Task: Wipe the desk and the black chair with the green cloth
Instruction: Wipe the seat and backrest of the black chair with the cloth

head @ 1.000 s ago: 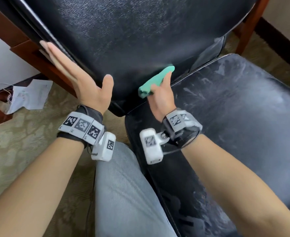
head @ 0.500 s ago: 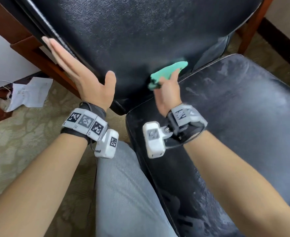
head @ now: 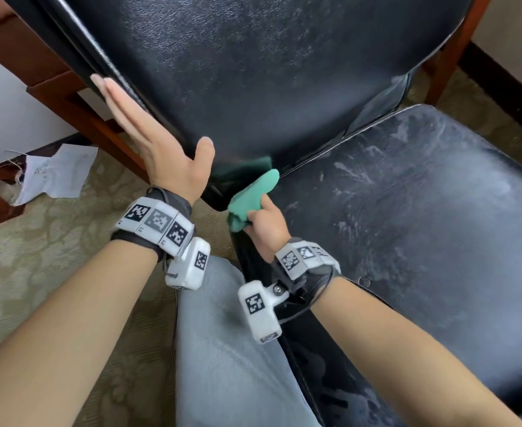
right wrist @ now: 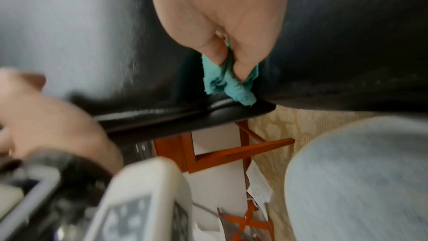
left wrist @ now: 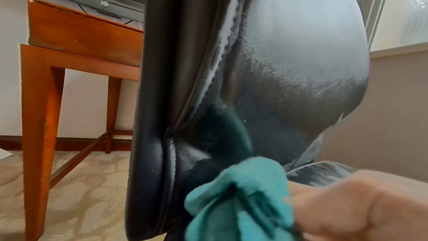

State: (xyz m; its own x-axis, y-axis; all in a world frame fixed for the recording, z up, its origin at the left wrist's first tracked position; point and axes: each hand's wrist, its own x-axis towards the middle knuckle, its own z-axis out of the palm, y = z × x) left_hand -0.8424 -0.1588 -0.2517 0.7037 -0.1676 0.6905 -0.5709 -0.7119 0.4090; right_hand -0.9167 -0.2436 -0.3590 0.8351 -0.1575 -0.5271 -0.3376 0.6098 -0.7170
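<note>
Green cloth bunched in right hand — fingers hidden, chair top cropped

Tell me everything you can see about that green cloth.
The green cloth is a small, soft, fuzzy-looking teal rag, bunched into folds. The right hand grips it, fingers curled round it. Its free end presses on the black chair at the backrest's lower left corner, by the seat seam. Nothing else touches it.

bare forearms | grey wrist straps w/ b&w tag blocks | white cam pods | lt-blue jeans
</note>
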